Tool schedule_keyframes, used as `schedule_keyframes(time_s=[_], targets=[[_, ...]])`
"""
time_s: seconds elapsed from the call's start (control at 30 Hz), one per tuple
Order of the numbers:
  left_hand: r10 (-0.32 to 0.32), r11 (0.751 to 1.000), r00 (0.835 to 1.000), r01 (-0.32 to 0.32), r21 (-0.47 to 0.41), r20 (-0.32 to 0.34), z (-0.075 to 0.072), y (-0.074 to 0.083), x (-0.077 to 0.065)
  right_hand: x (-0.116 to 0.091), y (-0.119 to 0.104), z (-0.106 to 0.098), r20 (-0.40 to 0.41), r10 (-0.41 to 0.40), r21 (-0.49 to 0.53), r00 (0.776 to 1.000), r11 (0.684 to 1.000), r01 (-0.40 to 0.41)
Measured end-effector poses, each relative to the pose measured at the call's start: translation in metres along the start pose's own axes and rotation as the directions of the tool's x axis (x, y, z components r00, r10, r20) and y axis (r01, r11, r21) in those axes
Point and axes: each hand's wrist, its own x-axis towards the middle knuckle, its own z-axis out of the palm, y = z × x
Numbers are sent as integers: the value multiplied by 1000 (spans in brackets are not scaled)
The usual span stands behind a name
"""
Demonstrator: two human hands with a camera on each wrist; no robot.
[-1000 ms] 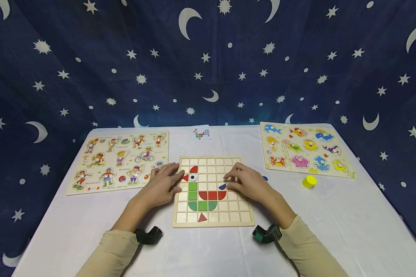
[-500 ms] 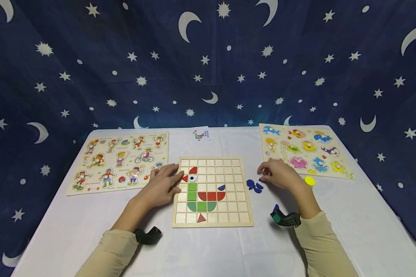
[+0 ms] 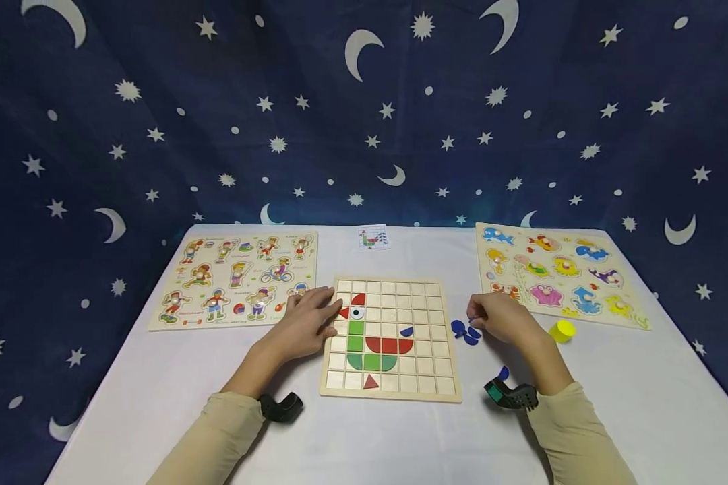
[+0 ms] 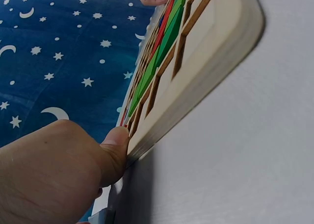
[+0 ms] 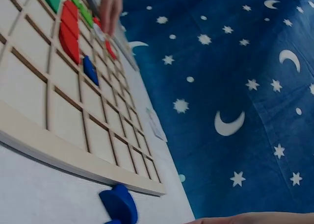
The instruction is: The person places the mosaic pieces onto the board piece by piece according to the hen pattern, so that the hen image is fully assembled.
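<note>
A wooden grid board (image 3: 443, 387) lies mid-table, bearing red, green and blue flat pieces and a round eye piece (image 3: 356, 312) in a bird-like pattern. My left hand (image 3: 302, 325) rests at its left edge; in the left wrist view the thumb (image 4: 116, 140) presses on the board's rim. Right of the board, my right hand (image 3: 505, 319) pinches a small blue piece at its fingertips, mostly hidden. Several blue pieces (image 3: 458, 328) lie just left of those fingertips. A blue piece (image 3: 406, 332) sits in a square above the red row (image 3: 389, 345).
A sports puzzle board (image 3: 218, 286) lies at the left, a sea-animal one (image 3: 564, 276) at the right. Behind the grid board is a small pattern card (image 3: 373, 237). A yellow cylinder (image 3: 563, 331) stands beyond the right wrist, and another blue piece (image 3: 503, 372) lies near the wrist camera.
My right hand has left the blue piece on the board, moved right to the loose blue pieces and pinched one. The left hand has stayed on the board's edge. The head view has shifted slightly.
</note>
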Motion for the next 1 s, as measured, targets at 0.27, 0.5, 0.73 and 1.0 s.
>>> schedule_keyframes(time_s=[0.27,0.5,0.73,1.0], targets=[[-2,1000,1000,2,-9,12,4,6,4,2,1,-4,72,81,13,994,997,-82],[-6,1000,1000,6,-6,9,1,3,-1,11,-13,-12,184,141,27,973,988,-149],[4,1000,1000,-4,-4,-6,4,4,-1,13,-7,-13,196,99,104,976,987,-121],[19,1000,1000,-19,-1,-21,3,3,-2,13,1,-15,217,26,195,976,978,-69]])
